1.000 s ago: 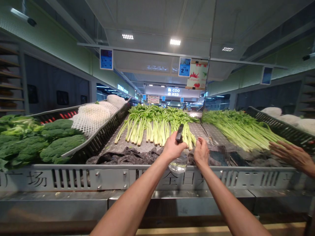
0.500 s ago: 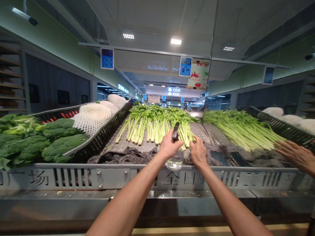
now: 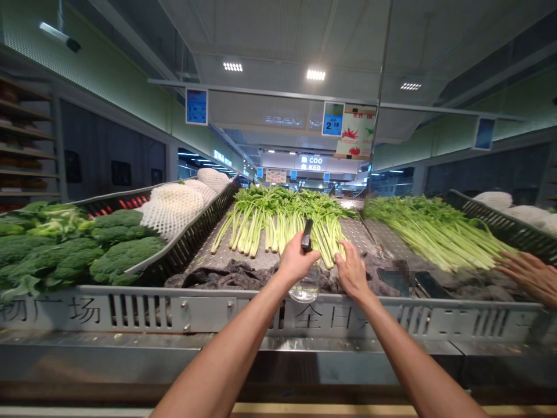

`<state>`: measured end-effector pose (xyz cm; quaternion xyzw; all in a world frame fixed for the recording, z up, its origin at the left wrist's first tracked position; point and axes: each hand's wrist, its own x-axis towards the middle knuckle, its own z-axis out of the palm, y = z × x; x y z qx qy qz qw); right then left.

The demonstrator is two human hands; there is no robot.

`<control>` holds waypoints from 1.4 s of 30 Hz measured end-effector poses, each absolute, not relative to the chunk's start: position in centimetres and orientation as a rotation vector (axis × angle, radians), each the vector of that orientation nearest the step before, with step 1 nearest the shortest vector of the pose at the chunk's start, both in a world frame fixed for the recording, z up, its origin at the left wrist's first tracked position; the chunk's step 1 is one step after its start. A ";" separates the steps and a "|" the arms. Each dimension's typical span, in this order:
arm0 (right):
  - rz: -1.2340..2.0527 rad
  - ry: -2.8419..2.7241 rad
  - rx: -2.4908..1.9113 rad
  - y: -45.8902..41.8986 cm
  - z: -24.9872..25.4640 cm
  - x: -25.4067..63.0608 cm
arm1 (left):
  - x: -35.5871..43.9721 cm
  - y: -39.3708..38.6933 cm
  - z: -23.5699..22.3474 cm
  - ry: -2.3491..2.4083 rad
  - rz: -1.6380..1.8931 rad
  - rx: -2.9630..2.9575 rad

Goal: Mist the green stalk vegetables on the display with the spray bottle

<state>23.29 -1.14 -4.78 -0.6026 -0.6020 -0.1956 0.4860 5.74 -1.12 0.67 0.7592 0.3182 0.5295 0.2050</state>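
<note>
One left hand (image 3: 294, 259) clamped on bottle (image 3: 304, 290), right hand (image 3: 353, 271) spread by celery (image 3: 284, 225), dark cloth (image 3: 235, 275) below, broccoli (image 3: 124, 256) alongside

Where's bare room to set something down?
On the tread plate: a strip between celery and mirror, and a patch bordered by celery, black crate and dark cloth. Crowded: around the left hand, bottle and right hand, among celery and cloth.
</note>
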 end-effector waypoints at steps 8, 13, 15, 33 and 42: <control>-0.458 -1.461 -1.486 -1.1 -4.8 23.3 | 4.9 -1.2 0.6 0.915 1.511 2.088; -0.454 -1.464 -1.485 -1.0 -4.8 23.4 | 4.0 -1.5 0.8 0.973 1.484 2.082; -0.466 -1.465 -1.476 -1.0 -4.9 23.4 | 3.6 -1.5 0.9 1.018 1.468 2.068; -0.384 -1.427 -1.248 0.2 -3.9 17.0 | 0.9 -0.9 0.4 1.116 1.487 2.108; -0.333 -1.453 -1.224 0.7 -4.5 15.2 | -1.5 -0.2 -0.1 1.144 1.552 2.046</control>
